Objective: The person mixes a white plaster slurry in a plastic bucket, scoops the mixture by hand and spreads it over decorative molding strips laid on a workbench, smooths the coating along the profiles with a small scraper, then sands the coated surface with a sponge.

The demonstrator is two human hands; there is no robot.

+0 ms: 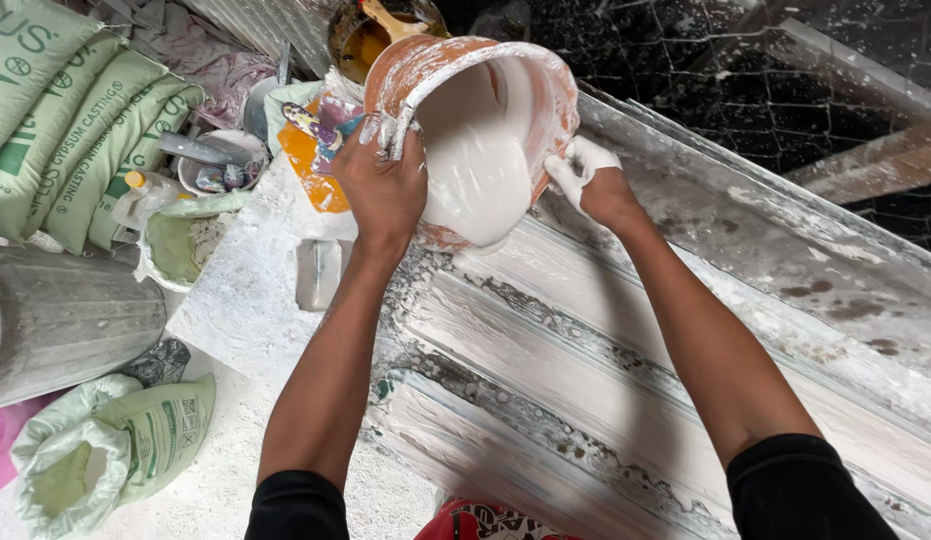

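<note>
An orange bucket (546,95), smeared white, is tipped toward me with thick white plaster (476,175) running to its lower lip. My left hand (384,185) grips the bucket's rim on the left side. My right hand (591,180), coated in white, holds the bucket's right wall. Below the bucket lies a long ridged mould (586,370) covered in wet white plaster, running from upper left to lower right.
Stacked green sacks (76,120) lie at the left. An open green sack (116,440) sits bottom left beside a grey drum (66,320). A small bowl with tools (221,165) and a brownish pail (371,35) stand behind. Black wire mesh (746,60) fills the upper right.
</note>
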